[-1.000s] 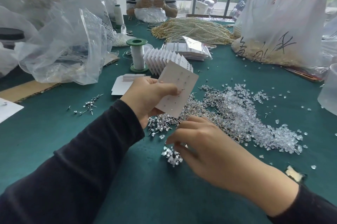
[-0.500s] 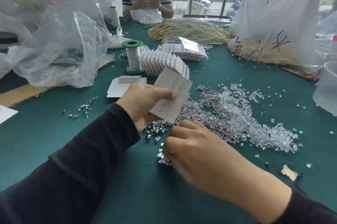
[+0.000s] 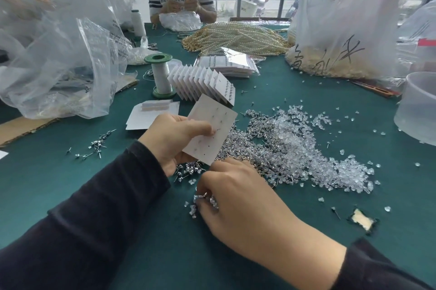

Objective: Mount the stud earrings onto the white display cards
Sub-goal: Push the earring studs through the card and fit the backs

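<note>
The left hand grips 1 white display card, tilted above the green counter, with the thumb pressed on its face. Just below the card's lower corner, the right hand rests knuckles-up, its fingers curled down into a small cluster of stud earrings; whether they pinch 1 cannot be told. The main heap of studs and clear backs lies to the right, and a row of filled cards stands behind.

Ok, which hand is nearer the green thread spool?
Left. The left hand, holding a card, is this side of the spool; the right hand is closer to the person, on loose studs.
</note>
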A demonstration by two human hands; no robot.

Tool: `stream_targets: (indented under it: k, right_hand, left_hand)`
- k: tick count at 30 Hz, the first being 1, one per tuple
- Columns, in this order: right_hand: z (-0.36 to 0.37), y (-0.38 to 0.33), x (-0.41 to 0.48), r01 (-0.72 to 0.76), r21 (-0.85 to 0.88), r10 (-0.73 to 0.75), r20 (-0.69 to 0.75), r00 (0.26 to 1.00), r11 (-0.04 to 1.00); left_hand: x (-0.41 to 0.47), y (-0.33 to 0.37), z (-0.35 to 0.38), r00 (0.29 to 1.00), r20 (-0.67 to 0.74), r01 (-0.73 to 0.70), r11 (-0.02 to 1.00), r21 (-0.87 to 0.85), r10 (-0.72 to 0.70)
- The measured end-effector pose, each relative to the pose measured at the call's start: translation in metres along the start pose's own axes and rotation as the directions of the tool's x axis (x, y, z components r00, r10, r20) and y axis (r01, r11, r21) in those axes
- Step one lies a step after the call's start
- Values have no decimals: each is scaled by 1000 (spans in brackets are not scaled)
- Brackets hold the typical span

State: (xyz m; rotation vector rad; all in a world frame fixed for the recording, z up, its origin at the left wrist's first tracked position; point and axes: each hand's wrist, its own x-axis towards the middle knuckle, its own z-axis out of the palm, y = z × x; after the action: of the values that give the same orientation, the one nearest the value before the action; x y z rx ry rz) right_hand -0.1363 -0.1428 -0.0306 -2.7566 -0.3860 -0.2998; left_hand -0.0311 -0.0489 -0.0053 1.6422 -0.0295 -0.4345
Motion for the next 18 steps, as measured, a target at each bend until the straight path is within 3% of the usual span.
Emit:
stream_targets:
  k: [6, 11, 18]
  right_hand:
    - [-4, 4, 1, 9, 66, -9, -6, 1000, 998]
    - [-17, 11, -4, -78, 336, 102, -55, 993, 939]
    - [-24, 22, -3, -153, 538, 200, -29, 979, 829]
  left_hand:
    - [0, 1, 0, 1000, -22, -8, 1000, -18, 7]
    - [-1, 3, 0, 1000, -13, -7, 999, -48, 6]
    - [-2, 3, -1, 1000, -5, -8, 998, -65, 7]
